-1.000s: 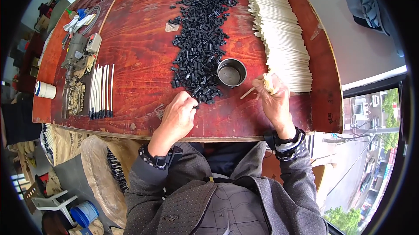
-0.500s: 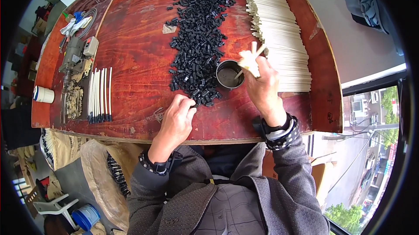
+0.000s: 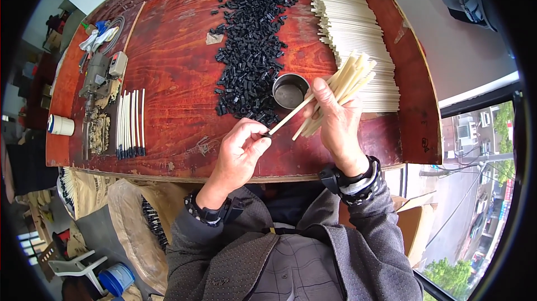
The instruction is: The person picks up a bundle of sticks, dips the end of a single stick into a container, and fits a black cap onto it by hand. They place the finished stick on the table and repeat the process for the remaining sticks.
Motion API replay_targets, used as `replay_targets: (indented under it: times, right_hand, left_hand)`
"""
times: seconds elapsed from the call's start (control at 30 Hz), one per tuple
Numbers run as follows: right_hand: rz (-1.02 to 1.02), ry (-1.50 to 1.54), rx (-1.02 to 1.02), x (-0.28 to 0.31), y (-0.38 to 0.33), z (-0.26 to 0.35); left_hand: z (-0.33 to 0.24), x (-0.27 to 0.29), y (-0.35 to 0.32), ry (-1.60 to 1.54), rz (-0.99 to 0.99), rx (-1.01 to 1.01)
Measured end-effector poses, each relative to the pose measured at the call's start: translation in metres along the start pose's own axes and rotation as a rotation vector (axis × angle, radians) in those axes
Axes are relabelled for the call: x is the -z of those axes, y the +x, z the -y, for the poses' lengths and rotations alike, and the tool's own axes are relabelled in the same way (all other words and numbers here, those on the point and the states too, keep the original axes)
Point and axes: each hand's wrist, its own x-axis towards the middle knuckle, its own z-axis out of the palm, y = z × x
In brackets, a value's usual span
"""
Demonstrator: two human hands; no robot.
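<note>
My right hand [image 3: 340,125] is closed round a bundle of cream-coloured sticks [image 3: 351,77], fanned out at the top. One stick [image 3: 291,115] slants down from the bundle toward my left hand [image 3: 240,150]. Its lower end meets a small black cap [image 3: 267,135] pinched between my left thumb and fingers; how far the stick sits in the cap I cannot tell. Just beyond my hands stands a round metal cup [image 3: 291,92]. A long heap of black caps [image 3: 249,49] runs away from me, left of the cup.
A thick row of cream sticks [image 3: 358,38] lies at the right. Several capped white sticks [image 3: 131,125] lie side by side at the left, near a small machine [image 3: 95,83] and a white tub [image 3: 60,125]. A raised wooden board [image 3: 411,49] edges the table's right side.
My right hand has turned, lifting the stick ends out of the cup and tilting the bundle toward my left hand. The left hand has come from the heap's edge with a black cap.
</note>
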Motion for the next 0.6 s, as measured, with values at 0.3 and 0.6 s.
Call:
replay_targets:
  times: [0.3, 0.6]
  right_hand:
    - [0.039, -0.001, 0.100, -0.013, -0.018, -0.013]
    - [-0.024, 0.026, -0.080, -0.009, -0.005, -0.009]
  left_hand:
    - [0.009, -0.007, -0.003, 0.255, -0.074, -0.198]
    - [0.010, 0.064, -0.034, 0.674, -0.437, -0.170]
